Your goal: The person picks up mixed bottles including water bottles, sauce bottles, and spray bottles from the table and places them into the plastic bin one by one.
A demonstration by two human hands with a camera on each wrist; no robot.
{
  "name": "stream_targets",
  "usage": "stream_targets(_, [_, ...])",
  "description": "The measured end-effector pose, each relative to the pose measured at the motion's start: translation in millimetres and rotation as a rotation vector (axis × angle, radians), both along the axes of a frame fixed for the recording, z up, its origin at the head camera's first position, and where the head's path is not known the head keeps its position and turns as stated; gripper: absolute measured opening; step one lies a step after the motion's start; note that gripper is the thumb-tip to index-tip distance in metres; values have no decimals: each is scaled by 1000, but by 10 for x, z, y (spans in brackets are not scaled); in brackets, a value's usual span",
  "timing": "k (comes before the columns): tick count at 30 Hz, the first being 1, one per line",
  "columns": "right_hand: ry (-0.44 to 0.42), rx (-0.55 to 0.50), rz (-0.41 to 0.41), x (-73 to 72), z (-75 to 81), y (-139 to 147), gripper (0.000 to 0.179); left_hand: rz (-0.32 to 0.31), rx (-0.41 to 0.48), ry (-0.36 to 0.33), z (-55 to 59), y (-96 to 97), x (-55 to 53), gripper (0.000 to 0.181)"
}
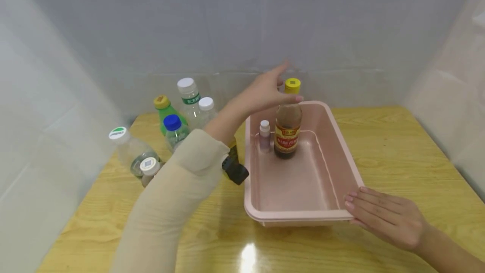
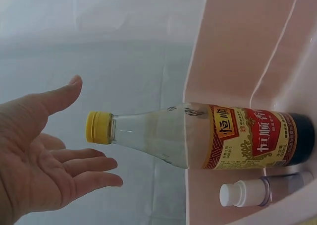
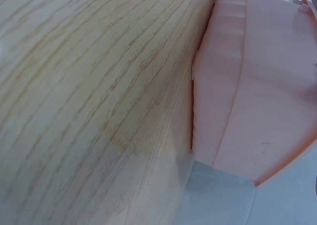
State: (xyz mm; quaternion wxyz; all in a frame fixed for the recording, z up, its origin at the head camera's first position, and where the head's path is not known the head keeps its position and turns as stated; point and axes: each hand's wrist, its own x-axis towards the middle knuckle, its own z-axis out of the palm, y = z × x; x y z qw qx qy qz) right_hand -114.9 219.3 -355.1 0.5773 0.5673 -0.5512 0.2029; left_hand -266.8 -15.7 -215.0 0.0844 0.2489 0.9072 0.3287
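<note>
A glass sauce bottle [image 1: 286, 136] with a yellow cap and a red label stands upright in the pink basin [image 1: 299, 188], near its far left corner. Beside the cap is my left hand [image 1: 265, 91], its fingers and thumb spread apart. In the left wrist view a gap shows between the hand [image 2: 47, 158] and the yellow cap [image 2: 99, 127]. A small bottle with a white cap [image 1: 265, 136] stands to the left of the sauce bottle. My right hand [image 1: 390, 218] rests on the basin's near right corner with its fingers extended.
Left of the basin, several bottles crowd the wooden table [image 1: 386, 146]: a green one [image 1: 171, 115], a blue-capped one [image 1: 176, 129], a tilted clear one [image 1: 132, 151] and white-capped ones. My left forearm partly covers them. Pale sheeting [image 1: 235, 20] hangs behind and beside the table.
</note>
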Motion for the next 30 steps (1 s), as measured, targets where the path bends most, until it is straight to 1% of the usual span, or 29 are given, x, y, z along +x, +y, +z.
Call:
stream_targets(5, [-4,-5,12,-9,-7,-7,20,79,18,1,4,-48,109,100])
stream_targets(10, [-3,-5,18,-17,-6,0,19,126,1,31,43,-107,237,100])
stream_targets(13, [2,-6,24,-18,-2,3,19,133,11,54,95,-154,299,99])
stream_targets(16, [4,-6,29,-12,2,6,19,127,39,70,164,-214,350,98])
stream_targets(18, [5,-8,30,-10,2,7,19,126,67,72,211,-262,384,96])
stream_targets(20, [6,-9,24,-8,-1,7,19,132,75,72,249,-315,417,95])
stream_targets(24, [8,-14,13,-7,-9,12,19,134,92,79,283,-417,488,94])
stream_targets(27, [8,-13,14,-6,-10,13,19,141,94,109,287,-499,581,95])
stream_targets(30, [4,-8,17,-4,-9,16,19,165,89,161,298,-565,711,95])
